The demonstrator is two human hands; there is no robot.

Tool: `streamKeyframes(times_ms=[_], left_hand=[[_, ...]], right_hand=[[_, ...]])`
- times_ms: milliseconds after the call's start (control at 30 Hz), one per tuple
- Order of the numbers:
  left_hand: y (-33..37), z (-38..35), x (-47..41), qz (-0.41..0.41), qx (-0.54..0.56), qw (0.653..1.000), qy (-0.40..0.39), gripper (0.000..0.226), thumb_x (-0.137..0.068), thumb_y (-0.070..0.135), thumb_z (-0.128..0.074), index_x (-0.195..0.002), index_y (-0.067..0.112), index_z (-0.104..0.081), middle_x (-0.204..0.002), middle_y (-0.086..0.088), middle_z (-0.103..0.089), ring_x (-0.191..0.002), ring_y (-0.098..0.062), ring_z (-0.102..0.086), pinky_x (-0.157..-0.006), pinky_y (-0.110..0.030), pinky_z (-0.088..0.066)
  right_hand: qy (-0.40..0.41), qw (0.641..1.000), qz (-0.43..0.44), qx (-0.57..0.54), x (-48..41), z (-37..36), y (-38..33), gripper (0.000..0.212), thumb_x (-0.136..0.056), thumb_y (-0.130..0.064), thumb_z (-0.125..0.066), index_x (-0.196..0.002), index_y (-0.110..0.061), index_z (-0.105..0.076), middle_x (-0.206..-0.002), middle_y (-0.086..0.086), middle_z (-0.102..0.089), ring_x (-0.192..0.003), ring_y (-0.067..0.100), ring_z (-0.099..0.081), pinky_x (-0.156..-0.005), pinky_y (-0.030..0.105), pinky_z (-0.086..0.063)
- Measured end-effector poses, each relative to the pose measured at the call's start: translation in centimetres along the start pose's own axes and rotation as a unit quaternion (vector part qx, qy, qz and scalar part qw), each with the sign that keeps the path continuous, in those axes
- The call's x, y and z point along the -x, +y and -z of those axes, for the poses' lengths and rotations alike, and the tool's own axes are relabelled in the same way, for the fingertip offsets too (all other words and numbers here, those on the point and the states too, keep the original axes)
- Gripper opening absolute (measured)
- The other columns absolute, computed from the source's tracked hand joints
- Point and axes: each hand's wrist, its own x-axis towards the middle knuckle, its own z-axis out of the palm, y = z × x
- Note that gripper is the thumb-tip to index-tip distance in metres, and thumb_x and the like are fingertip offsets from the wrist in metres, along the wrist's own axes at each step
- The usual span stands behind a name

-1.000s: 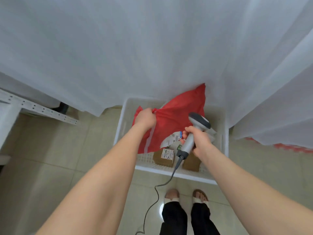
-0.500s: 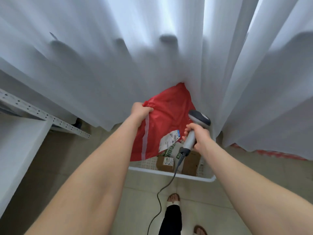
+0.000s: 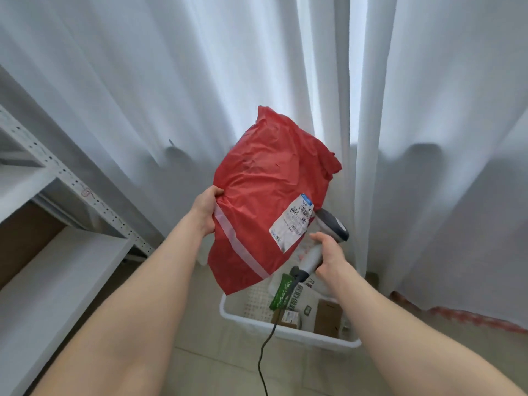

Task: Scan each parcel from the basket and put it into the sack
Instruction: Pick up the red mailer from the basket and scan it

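The left hand (image 3: 206, 212), arm stretched forward, lifts the red parcel (image 3: 265, 201) high above the basket (image 3: 285, 328), its grip pinching the parcel's left edge. The right hand (image 3: 328, 257), also above the basket, has its grip curled round the scanner (image 3: 333, 228), whose head sits beside the parcel's label (image 3: 294, 224).

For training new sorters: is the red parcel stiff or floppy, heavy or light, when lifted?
Probably floppy: the red parcel is creased and sags below the left hand. Likely light, since that hand alone seems to hold it by one edge. Its plastic film may be slippery.
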Motion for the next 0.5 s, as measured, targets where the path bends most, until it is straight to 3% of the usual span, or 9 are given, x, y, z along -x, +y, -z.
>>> streamKeyframes(times_ms=[133,233,300,367,433,500], left_hand=[[2.0,2.1,2.9,-0.019,0.011,1.0,-0.002,0.03,-0.094,0.019,-0.036,-0.065,0.018,-0.046,-0.05,0.001,-0.053,-0.043,-0.013,-0.053,-0.058,-0.028,-0.045],[3.4,3.7,4.6,-0.026,-0.002,1.0,-0.013,0.034,-0.093,0.028,-0.042,-0.06,0.02,-0.046,-0.055,0.001,-0.051,-0.044,-0.012,-0.053,-0.057,-0.027,-0.043],[4.3,4.9,5.3,-0.031,-0.034,0.998,-0.034,0.031,-0.091,0.043,-0.053,-0.076,0.017,-0.061,-0.074,-0.004,-0.065,-0.066,-0.018,-0.064,-0.068,-0.031,-0.049],[5.1,6.3,5.6,-0.05,-0.062,0.996,-0.033,0.043,-0.081,0.054,-0.066,-0.104,0.018,-0.062,-0.099,-0.006,-0.07,-0.092,-0.024,-0.066,-0.082,-0.038,-0.052],[5.6,7.6,5.6,-0.085,-0.083,0.993,-0.021,0.047,-0.08,0.043,-0.072,-0.118,0.02,-0.057,-0.105,-0.005,-0.068,-0.095,-0.024,-0.065,-0.085,-0.039,-0.053],[5.8,8.4,5.5,-0.105,-0.111,0.988,-0.011,0.041,-0.084,0.026,-0.072,-0.121,0.015,-0.058,-0.1,-0.005,-0.068,-0.088,-0.022,-0.064,-0.087,-0.04,-0.052]], right_hand=[[-0.081,0.995,0.024,-0.053,3.3,-2.3,-1.7,0.008,-0.09,-0.008,-0.059,-0.095,-0.007,-0.064,-0.091,0.012,-0.07,-0.077,0.024,-0.067,-0.052,0.028,-0.055],[-0.103,0.992,0.049,-0.05,5.5,-4.6,-2.7,0.016,-0.085,-0.016,-0.07,-0.098,-0.009,-0.071,-0.098,0.014,-0.074,-0.088,0.029,-0.071,-0.08,0.042,-0.058],[-0.107,0.992,0.053,-0.049,6.8,-6.0,-3.2,0.019,-0.084,-0.025,-0.073,-0.096,-0.011,-0.072,-0.097,0.012,-0.074,-0.09,0.029,-0.071,-0.088,0.044,-0.055],[-0.117,0.991,0.053,-0.043,7.8,-7.1,-3.4,0.024,-0.085,-0.03,-0.073,-0.1,-0.011,-0.072,-0.1,0.011,-0.074,-0.092,0.028,-0.071,-0.082,0.041,-0.056],[-0.126,0.99,0.048,-0.037,8.7,-8.0,-3.2,0.024,-0.086,-0.028,-0.073,-0.102,-0.01,-0.071,-0.099,0.013,-0.074,-0.091,0.028,-0.071,-0.076,0.038,-0.056],[-0.121,0.991,0.055,-0.02,9.4,-8.7,-3.0,0.009,-0.088,-0.018,-0.069,-0.087,-0.009,-0.069,-0.08,0.011,-0.074,-0.079,0.026,-0.068,-0.067,0.035,-0.055]])
